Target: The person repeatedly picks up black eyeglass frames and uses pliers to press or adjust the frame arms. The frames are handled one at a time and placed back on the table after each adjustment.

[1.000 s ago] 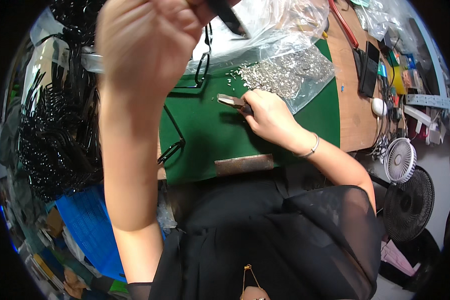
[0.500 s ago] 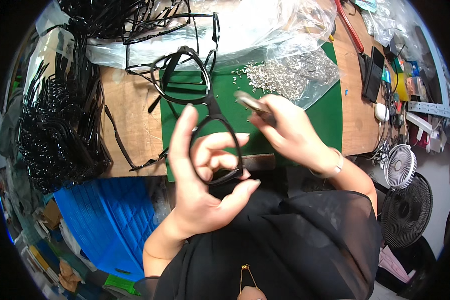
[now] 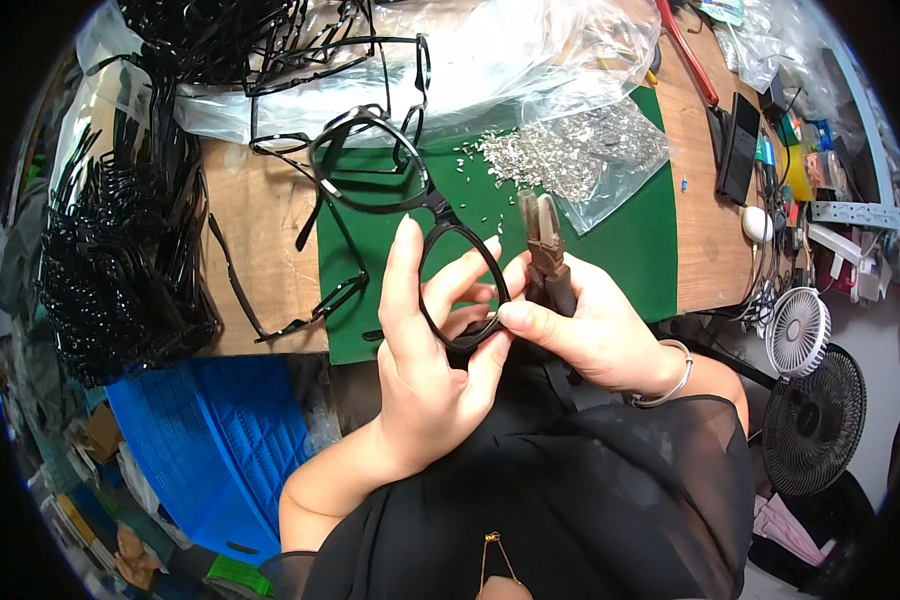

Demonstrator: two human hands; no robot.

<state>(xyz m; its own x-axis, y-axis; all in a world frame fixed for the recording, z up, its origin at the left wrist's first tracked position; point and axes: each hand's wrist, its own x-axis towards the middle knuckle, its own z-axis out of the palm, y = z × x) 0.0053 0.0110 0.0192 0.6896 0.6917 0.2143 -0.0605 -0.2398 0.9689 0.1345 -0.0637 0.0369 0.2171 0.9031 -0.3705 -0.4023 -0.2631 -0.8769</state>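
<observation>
My left hand [image 3: 420, 365] is closed on a black eyeglass frame [image 3: 438, 208], which it holds tilted above the green mat [image 3: 630, 265]. Its thumb and fingers grip the lower rim, and the index finger points up along the side. A pair of pliers [image 3: 546, 238] with worn metal jaws is in my right hand [image 3: 615, 330], jaws pointing away from me. The right thumb tip meets the frame's near outer corner, close to the left thumb. Whether any small part sits at that corner is hidden by the fingers.
Many small silver metal pieces [image 3: 530, 165] spill from a clear plastic bag [image 3: 610, 185] on the mat. Other black eyeglass frames [image 3: 338, 290] lie at left, beside a heap of black glossy pieces [image 3: 120, 250]. A blue crate [image 3: 210, 450] stands below; a phone [image 3: 740, 150] lies right.
My right hand has come down against the frame, its thumb now on the corner. The pliers have swung from pointing left to pointing away. The left hand and frame have shifted slightly right.
</observation>
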